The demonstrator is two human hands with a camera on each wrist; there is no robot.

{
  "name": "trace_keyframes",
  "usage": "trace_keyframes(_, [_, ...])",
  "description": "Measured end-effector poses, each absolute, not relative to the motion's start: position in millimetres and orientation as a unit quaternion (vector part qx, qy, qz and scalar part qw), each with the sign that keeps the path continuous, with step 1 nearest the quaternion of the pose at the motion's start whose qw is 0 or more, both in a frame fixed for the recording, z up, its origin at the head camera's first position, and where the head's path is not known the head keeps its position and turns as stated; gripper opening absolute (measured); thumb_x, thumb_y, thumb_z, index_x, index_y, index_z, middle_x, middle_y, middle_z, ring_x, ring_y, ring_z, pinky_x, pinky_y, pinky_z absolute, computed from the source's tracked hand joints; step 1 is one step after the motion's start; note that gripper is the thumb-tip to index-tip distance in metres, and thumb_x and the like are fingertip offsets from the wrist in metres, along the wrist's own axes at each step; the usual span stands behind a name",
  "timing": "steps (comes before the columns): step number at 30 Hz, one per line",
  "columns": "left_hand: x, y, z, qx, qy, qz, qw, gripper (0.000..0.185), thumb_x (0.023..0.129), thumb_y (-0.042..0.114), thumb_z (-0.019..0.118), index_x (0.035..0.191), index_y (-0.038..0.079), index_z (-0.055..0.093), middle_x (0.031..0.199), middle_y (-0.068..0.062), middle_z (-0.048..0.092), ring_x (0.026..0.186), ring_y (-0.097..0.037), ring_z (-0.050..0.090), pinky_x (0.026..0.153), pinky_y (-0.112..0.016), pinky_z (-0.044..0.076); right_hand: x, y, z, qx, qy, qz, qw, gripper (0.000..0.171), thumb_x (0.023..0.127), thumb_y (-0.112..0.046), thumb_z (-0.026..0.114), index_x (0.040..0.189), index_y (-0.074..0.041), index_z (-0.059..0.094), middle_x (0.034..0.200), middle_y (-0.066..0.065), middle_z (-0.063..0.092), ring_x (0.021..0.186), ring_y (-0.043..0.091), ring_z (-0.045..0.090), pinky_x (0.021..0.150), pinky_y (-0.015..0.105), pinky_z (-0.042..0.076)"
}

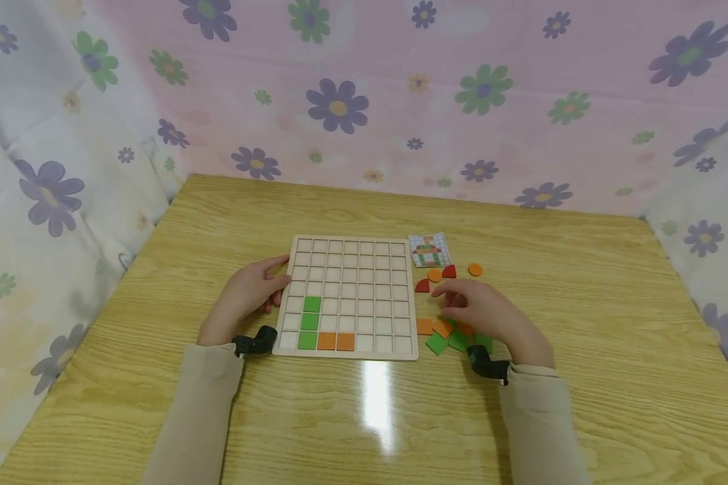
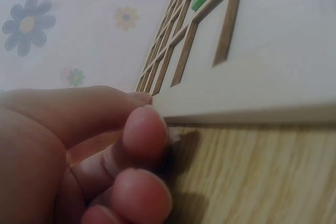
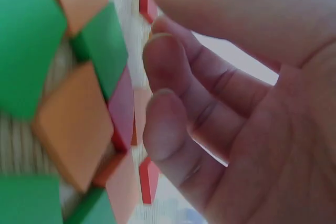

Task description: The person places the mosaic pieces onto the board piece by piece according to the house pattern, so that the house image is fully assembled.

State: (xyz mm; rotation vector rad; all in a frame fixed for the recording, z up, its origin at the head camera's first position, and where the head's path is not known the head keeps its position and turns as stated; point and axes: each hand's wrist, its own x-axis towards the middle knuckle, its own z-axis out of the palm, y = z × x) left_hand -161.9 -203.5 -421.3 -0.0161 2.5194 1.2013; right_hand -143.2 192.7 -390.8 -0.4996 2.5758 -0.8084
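With beige sleeves (image 1: 191, 411) nearest, held the right hand (image 1: 482, 308) half-curled and empty just above loose tiles (image 1: 438, 343), right of the board (image 1: 348, 291); rested the left hand (image 1: 247, 293), loosely bent, against its opposite edge.

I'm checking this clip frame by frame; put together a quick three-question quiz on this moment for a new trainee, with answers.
1. How many square tiles sit in the grid board?
2. True or false: the left hand is holding an orange disc.
3. Choose one. The right hand is over:
A) the pattern card
B) the loose pieces
C) the middle of the grid board

Key:
1. Five: three green tiles and two orange tiles.
2. False; it touches the grid board's left edge.
3. B
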Motion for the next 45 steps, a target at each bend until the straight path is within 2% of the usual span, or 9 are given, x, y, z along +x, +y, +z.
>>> trace_keyframes(11, [-160.1, -204.2, -422.6, -0.018, 0.873, 0.451, 0.184, 0.052, 0.093, 0.035, 0.052, 0.142, 0.028, 0.035, 0.065, -0.008, 0.058, 0.051, -0.018, 0.052, 0.051, -0.032, 0.049, -142.3, 209.7, -393.5, -0.180, 0.918, -0.271, 0.225, 0.028, 0.087, -0.008, 0.060, 0.115, -0.010, 0.063, 0.095, 0.002, 0.057, 0.081, 0.017, 0.047, 0.071, 0.031, 0.042])
trace_keyframes(23, [-159.2, -203.1, -422.4, -0.020, 0.864, 0.466, 0.188, 0.052, 0.094, 0.035, 0.052, 0.143, 0.027, 0.034, 0.067, -0.009, 0.057, 0.054, -0.018, 0.052, 0.050, -0.031, 0.049, -138.0, 215.9, -391.5, -0.164, 0.915, -0.284, 0.234, 0.024, 0.085, -0.009, 0.061, 0.110, -0.011, 0.063, 0.102, 0.005, 0.055, 0.087, 0.018, 0.049, 0.075, 0.032, 0.044])
trace_keyframes(29, [-161.1, -202.9, -422.4, -0.017, 0.870, 0.457, 0.181, 0.052, 0.093, 0.036, 0.053, 0.142, 0.027, 0.036, 0.066, -0.009, 0.058, 0.052, -0.018, 0.051, 0.050, -0.032, 0.049, -141.9, 214.1, -393.4, -0.160, 0.909, -0.303, 0.237, 0.018, 0.084, -0.004, 0.062, 0.101, -0.009, 0.058, 0.094, 0.006, 0.055, 0.081, 0.019, 0.049, 0.071, 0.032, 0.044])
trace_keyframes(34, [-162.3, -203.7, -422.5, -0.007, 0.885, 0.430, 0.179, 0.053, 0.094, 0.036, 0.052, 0.143, 0.026, 0.035, 0.063, -0.007, 0.058, 0.048, -0.018, 0.052, 0.050, -0.032, 0.048, -143.0, 213.7, -394.3, -0.160, 0.909, -0.305, 0.235, 0.012, 0.086, -0.011, 0.062, 0.097, -0.011, 0.058, 0.092, 0.003, 0.057, 0.081, 0.018, 0.051, 0.071, 0.031, 0.045])
trace_keyframes(39, [-162.3, -204.5, -423.5, -0.014, 0.874, 0.451, 0.182, 0.053, 0.093, 0.036, 0.053, 0.142, 0.027, 0.035, 0.066, -0.008, 0.058, 0.052, -0.018, 0.052, 0.051, -0.032, 0.049, -141.6, 213.8, -391.8, -0.155, 0.914, -0.297, 0.229, 0.010, 0.089, -0.019, 0.062, 0.097, -0.015, 0.058, 0.091, 0.000, 0.058, 0.082, 0.017, 0.052, 0.073, 0.031, 0.045])
trace_keyframes(45, [-162.4, -204.6, -423.2, -0.011, 0.876, 0.447, 0.181, 0.053, 0.093, 0.036, 0.052, 0.142, 0.028, 0.035, 0.066, -0.009, 0.058, 0.050, -0.018, 0.052, 0.050, -0.032, 0.049, -143.5, 204.5, -391.3, -0.163, 0.925, -0.280, 0.196, 0.015, 0.092, -0.024, 0.057, 0.106, -0.020, 0.062, 0.093, -0.002, 0.058, 0.083, 0.016, 0.050, 0.074, 0.031, 0.044])
